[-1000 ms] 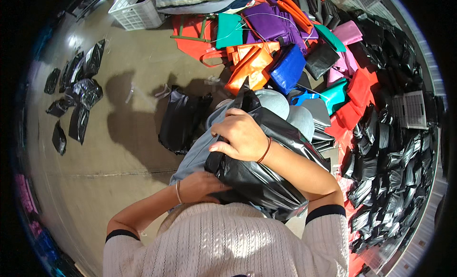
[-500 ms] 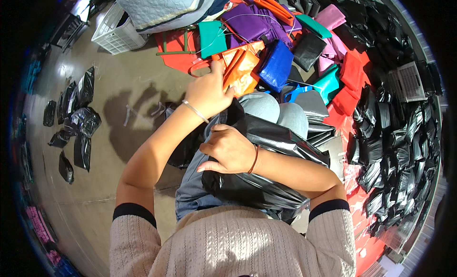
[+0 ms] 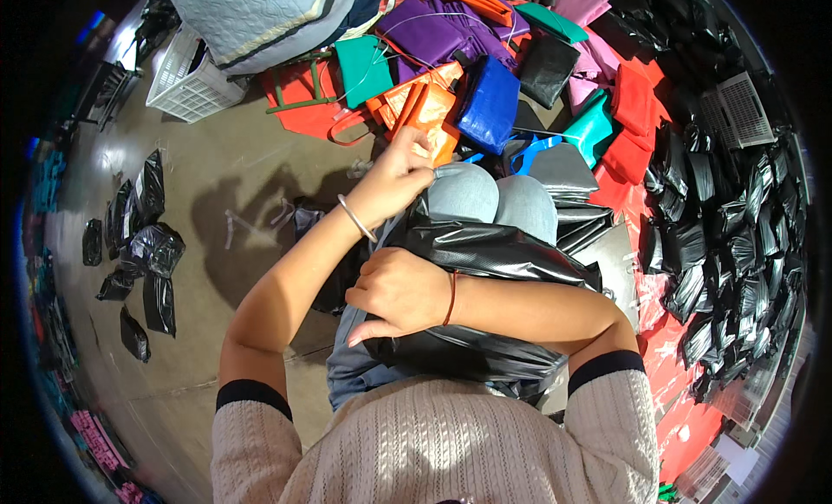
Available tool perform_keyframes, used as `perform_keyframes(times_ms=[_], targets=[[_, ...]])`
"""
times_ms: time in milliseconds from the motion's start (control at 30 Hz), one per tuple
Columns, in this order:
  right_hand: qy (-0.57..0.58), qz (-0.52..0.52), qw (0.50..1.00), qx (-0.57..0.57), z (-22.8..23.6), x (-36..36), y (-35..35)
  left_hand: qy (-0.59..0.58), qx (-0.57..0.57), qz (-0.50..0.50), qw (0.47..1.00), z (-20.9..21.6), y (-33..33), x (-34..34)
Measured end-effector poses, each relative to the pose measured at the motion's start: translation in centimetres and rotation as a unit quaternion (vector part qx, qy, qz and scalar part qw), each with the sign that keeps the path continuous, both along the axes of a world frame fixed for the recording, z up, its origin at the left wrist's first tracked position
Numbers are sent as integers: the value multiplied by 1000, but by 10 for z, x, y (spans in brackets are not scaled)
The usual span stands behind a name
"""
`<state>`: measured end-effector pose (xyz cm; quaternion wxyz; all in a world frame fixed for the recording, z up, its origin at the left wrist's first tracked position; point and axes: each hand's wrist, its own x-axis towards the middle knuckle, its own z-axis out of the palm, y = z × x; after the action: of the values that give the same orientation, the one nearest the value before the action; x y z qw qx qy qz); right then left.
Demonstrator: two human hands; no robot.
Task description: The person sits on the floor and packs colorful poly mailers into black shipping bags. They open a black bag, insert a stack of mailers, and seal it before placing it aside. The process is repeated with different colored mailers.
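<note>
Across my lap lies a shiny black plastic bag (image 3: 485, 251). My right hand (image 3: 394, 294) is closed at its left part, fingers curled against the plastic and thumb pointing out to the left. Beyond it, my left hand (image 3: 400, 182) is up by my left knee, fingers drawn together in a pinch; what sits between the fingertips is too small to make out. Just past those fingertips lie folded orange bags (image 3: 431, 114), with a folded blue bag (image 3: 490, 105) to their right. My knees in pale blue jeans (image 3: 464, 192) rise between the bags and the black plastic.
A heap of purple (image 3: 425, 32), green (image 3: 362, 71), pink and red folded bags spreads ahead. Many black-wrapped packages (image 3: 693, 244) line the right side. More black packages (image 3: 154, 248) lie on the floor at left, near a white plastic basket (image 3: 195, 88). A quilted grey-blue cover (image 3: 260, 23) stands far left.
My left hand has come back toward my knee from the orange bags, its fingers drawing together. The right hand has shifted slightly left and nearer to me. The whole view has shifted a little.
</note>
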<state>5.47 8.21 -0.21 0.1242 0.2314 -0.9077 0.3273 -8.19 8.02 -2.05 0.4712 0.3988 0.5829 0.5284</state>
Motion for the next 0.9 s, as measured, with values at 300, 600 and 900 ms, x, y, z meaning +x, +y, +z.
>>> perform_keyframes(times_ms=[300, 600, 900], targets=[[-32, 38, 998, -31, -3, 7, -5, 36, -140, -467, 872, -20, 26, 42], [-7, 30, 997, -70, -4, 10, -1, -128, 139, -119, 975, -2, -46, 4], [91, 75, 991, -67, 7, 22, -13, 115, -73, 1, 991, -17, -108, 58]])
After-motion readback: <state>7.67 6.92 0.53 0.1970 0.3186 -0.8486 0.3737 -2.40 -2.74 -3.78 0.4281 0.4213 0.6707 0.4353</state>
